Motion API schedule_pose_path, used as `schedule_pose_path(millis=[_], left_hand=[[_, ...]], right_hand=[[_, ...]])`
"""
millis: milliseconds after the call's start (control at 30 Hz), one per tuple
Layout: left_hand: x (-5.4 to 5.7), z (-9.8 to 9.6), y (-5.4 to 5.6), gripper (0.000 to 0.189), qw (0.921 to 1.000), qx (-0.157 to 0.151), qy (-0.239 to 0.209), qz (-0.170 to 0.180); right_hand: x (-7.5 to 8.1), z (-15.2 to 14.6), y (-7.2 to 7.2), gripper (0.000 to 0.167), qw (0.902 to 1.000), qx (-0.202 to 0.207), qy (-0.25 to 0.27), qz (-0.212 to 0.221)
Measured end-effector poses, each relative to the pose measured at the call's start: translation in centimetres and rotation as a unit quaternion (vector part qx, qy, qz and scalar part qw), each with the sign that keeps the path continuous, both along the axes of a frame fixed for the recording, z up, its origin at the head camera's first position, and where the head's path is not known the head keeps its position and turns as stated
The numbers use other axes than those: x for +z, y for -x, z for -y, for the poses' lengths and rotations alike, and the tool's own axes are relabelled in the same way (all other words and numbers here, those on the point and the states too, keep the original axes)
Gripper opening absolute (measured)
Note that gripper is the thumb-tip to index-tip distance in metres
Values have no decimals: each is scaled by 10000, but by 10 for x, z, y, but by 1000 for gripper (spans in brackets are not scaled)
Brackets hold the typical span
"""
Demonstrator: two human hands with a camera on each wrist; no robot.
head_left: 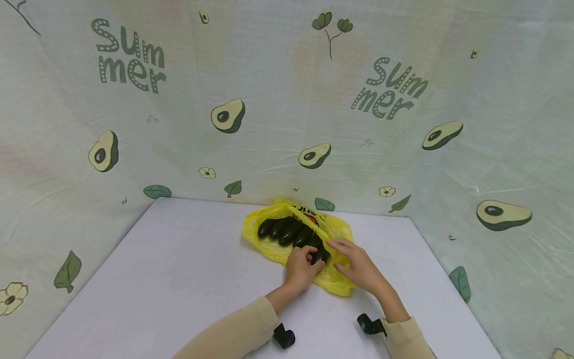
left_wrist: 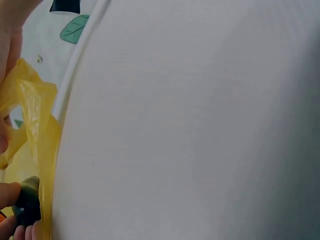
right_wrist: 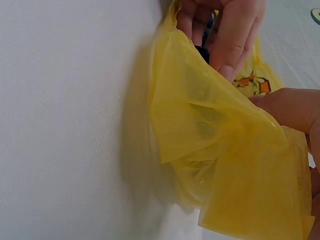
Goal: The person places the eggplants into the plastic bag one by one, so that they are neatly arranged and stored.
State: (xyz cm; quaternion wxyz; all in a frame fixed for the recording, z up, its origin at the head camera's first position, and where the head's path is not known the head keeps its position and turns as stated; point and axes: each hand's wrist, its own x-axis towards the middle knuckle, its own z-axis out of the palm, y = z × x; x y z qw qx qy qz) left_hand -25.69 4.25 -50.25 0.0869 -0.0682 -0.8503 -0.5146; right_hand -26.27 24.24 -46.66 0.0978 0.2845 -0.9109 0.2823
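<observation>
A yellow plastic bag [head_left: 269, 252] lies on its side toward the back of the table, its mouth spread wide. Several glossy, dark eggplants [head_left: 290, 232] rest in a row inside it. At the near right end of the row my left hand [head_left: 299, 271] holds one eggplant [left_wrist: 29, 202] between thumb and fingers; its paler greenish end shows in the left wrist view. My right hand [head_left: 360, 267] grips the right edge of the bag's mouth, lifting the plastic, with the thumb [right_wrist: 287, 110] over the film. Part of the right hand is hidden behind the bag.
The white table [head_left: 188, 279] runs to a cloth backdrop [head_left: 269, 65] printed with avocados and leaves, which rises at the back and both sides. Black wrist mounts [head_left: 369, 325] stick out from the sleeves.
</observation>
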Motion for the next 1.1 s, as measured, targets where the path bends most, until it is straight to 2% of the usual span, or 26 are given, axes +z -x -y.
schedule_pose_path(millis=[400, 833, 967, 1100], left_hand=[[-1, 0, 2, 34, 9997, 86, -132, 178], [-6, 1, 6, 34, 9995, -84, -266, 152], [-2, 7, 5, 36, 9995, -184, -179, 170], [5, 17, 4, 37, 9993, -296, -131, 173]], right_hand=[[1, 1, -1, 67, 9999, -15, -4, 146], [2, 1, -1, 68, 10000, 8, 0, 61], [3, 2, -1, 67, 10000, 28, 24, 55], [4, 0, -1, 65, 10000, 58, -24, -31]])
